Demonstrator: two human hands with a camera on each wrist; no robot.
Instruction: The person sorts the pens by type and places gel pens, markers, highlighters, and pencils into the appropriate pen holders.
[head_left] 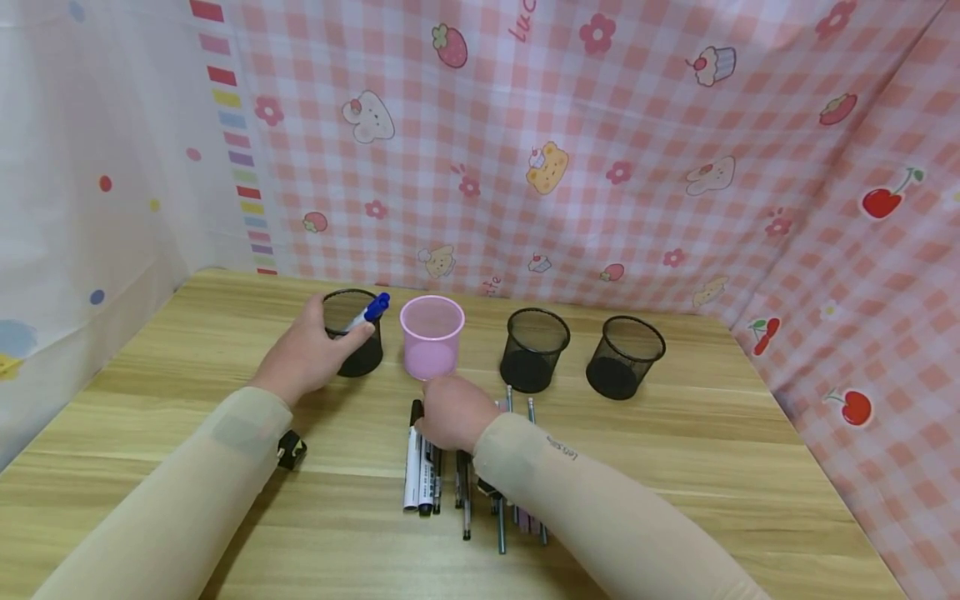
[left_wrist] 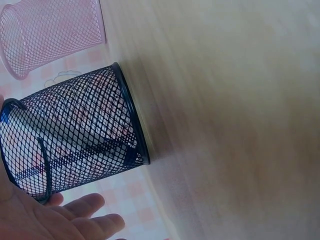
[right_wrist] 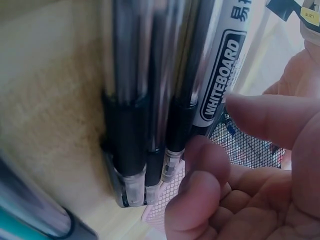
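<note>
Pink gingham cloth (head_left: 487, 125) backs our wooden worktop (head_left: 675, 500). Our left hand (head_left: 307, 354) loosely holds a black mesh cup (head_left: 362, 360) by its rim, with a blue-capped marker (head_left: 367, 313) leaning inside. That cup stands at ten o'clock from our right hand (head_left: 456, 414), whose thumb and bent forefinger flank a whiteboard marker (right_wrist: 222, 65) lying towards seven o'clock; we cannot tell whether they pinch it. We would do well to take that barrel alone, leaving the neighbouring pens (right_wrist: 129, 125) undisturbed.

We are in a screened-in desk setting: pink-checked, cherry-printed cloth (head_left: 487, 108) hangs behind and beside a wood-grain table (head_left: 720, 475) carrying mesh cups (head_left: 528, 371) and markers (head_left: 412, 471). Whether this is a home or an office, we cannot tell.
</note>
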